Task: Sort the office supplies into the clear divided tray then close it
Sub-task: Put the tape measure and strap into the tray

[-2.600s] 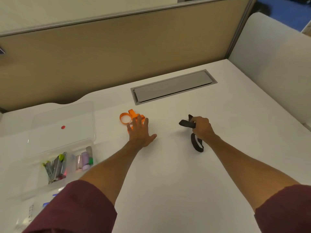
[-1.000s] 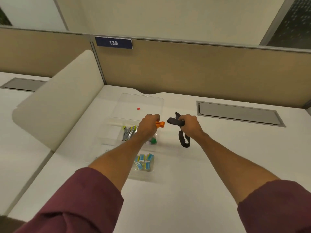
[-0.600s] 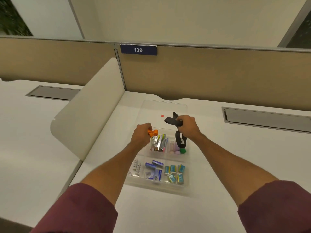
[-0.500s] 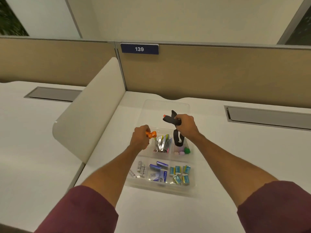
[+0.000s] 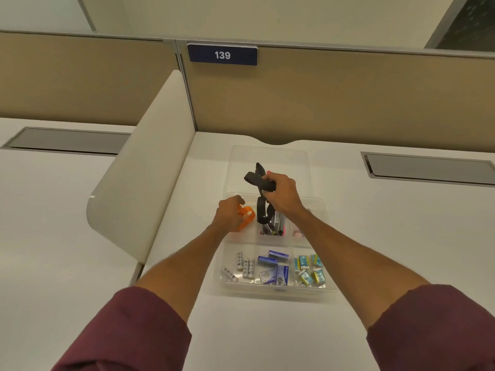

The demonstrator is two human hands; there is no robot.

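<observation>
The clear divided tray (image 5: 273, 290) lies on the white desk with its lid (image 5: 267, 156) folded open behind it. My left hand (image 5: 227, 214) grips an orange strap (image 5: 247, 215) low over the tray's back-left compartment. My right hand (image 5: 281, 194) holds a black strap (image 5: 261, 188) above the back-middle compartment, its loop dangling onto the clips (image 5: 273, 226) there. The front row holds white pieces (image 5: 242, 266), blue boxes (image 5: 273, 269) and teal-yellow packets (image 5: 309, 269). My right forearm hides most of the back-right compartment.
A white curved divider (image 5: 144, 167) stands just left of the tray. Tan partition panels with a blue "139" sign (image 5: 222, 54) run along the back. A grey cable hatch (image 5: 428, 167) sits in the desk to the right, another hatch (image 5: 67, 140) on the neighbouring desk.
Both hands carried the straps from the desk's middle to the tray. Since half a second ago the orange strap has dropped toward the back-left compartment and the black strap shifted left.
</observation>
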